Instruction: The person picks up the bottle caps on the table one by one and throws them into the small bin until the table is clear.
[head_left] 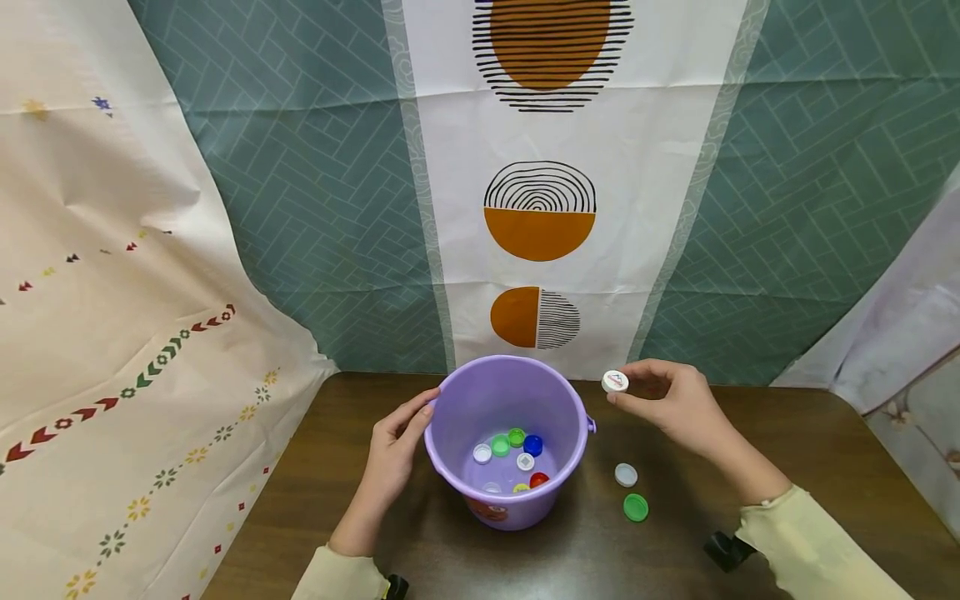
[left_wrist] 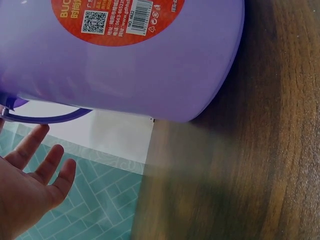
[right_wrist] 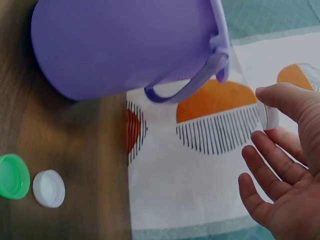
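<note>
A purple bucket (head_left: 506, 510) stands on the table, with several bottle caps in white, green, blue, red and yellow lying on its bottom. At its left rim my left hand (head_left: 396, 437) grips the edge between thumb and forefinger; in the left wrist view that hand's other fingers (left_wrist: 63, 181) are spread beside the bucket's handle (left_wrist: 50, 119). To the right of the bucket, my right hand (head_left: 678, 408) pinches a white bottle cap (head_left: 615, 382) with a printed top, raised above the table. The right wrist view has this white cap (right_wrist: 268, 116) between thumb and forefinger, remaining fingers loosely extended.
A white cap (head_left: 626, 475) and a green cap (head_left: 636, 507) lie on the wooden table (head_left: 322, 492) right of the bucket. Patterned cloth (head_left: 352, 208) hangs behind the table's back edge, and a cream cloth (head_left: 127, 333) hangs on the left.
</note>
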